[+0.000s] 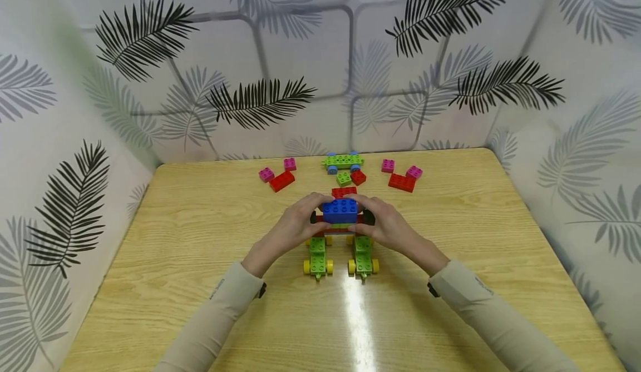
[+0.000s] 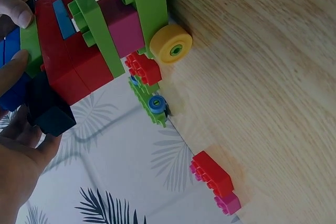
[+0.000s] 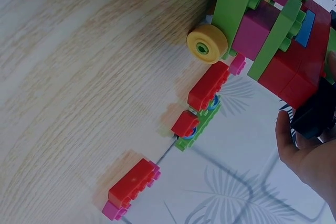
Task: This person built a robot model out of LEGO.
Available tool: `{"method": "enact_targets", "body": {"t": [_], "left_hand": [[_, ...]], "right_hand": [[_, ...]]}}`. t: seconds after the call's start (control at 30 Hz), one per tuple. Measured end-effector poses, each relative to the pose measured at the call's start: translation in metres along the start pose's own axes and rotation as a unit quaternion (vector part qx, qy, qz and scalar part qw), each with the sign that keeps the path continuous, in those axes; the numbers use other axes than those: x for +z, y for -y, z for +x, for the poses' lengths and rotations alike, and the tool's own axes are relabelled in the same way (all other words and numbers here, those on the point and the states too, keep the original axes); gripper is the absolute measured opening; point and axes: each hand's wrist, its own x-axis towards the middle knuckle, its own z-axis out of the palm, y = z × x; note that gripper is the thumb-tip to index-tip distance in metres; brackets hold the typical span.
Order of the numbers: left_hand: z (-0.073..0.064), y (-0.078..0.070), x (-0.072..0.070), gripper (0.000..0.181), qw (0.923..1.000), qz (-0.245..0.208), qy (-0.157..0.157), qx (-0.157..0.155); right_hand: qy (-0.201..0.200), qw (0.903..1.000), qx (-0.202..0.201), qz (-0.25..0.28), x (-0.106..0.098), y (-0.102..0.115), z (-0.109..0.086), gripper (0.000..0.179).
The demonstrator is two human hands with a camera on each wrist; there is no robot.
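Observation:
A toy built of bricks stands on the table, with a blue brick (image 1: 340,211) on top. My left hand (image 1: 300,219) and right hand (image 1: 388,222) grip the blue brick from its two ends, thumbs in front and fingers behind. Under it come a green brick (image 2: 31,48), red bricks (image 2: 71,72) and a small blue piece (image 3: 305,28). Black bricks (image 2: 50,103) stick out at the sides, partly covered by my hands. Purple bricks (image 3: 255,30) join this to green wheeled bases (image 1: 317,261) with yellow wheels (image 2: 171,43).
Behind the toy lie a green base with blue wheels (image 1: 343,162), a small green brick (image 1: 343,179) and red bricks (image 1: 358,177). Red and pink bricks lie in groups at back left (image 1: 282,181) and back right (image 1: 402,182). A patterned wall (image 1: 320,55) borders the wooden table (image 1: 200,238).

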Motion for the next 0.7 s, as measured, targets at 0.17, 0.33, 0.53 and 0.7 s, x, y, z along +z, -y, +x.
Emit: {"method": "enact_targets", "body": {"t": [0.17,0.33,0.53,0.7], "left_hand": [[-0.0013,0.0000,0.0004,0.046,0.9999,-0.007,-0.007,0.005],[-0.0030,-0.0001,0.0023,0.046,0.9999,-0.002,-0.014,0.004],[-0.0039,-0.0017,0.0034,0.045,0.9997,0.005,-0.022,-0.002],[-0.0038,-0.0022,0.0037,0.046,0.9996,0.009,-0.027,-0.005]], "right_hand": [[0.001,1.0000,-0.001,0.001,0.0002,0.0000,-0.0003,0.061],[0.001,1.0000,-0.001,0.003,0.0008,-0.0002,-0.0010,0.060],[-0.001,1.0000,0.003,0.008,0.0006,0.0005,-0.0012,0.060],[0.001,0.9999,0.005,0.012,-0.0001,0.0013,-0.0006,0.059]]}}
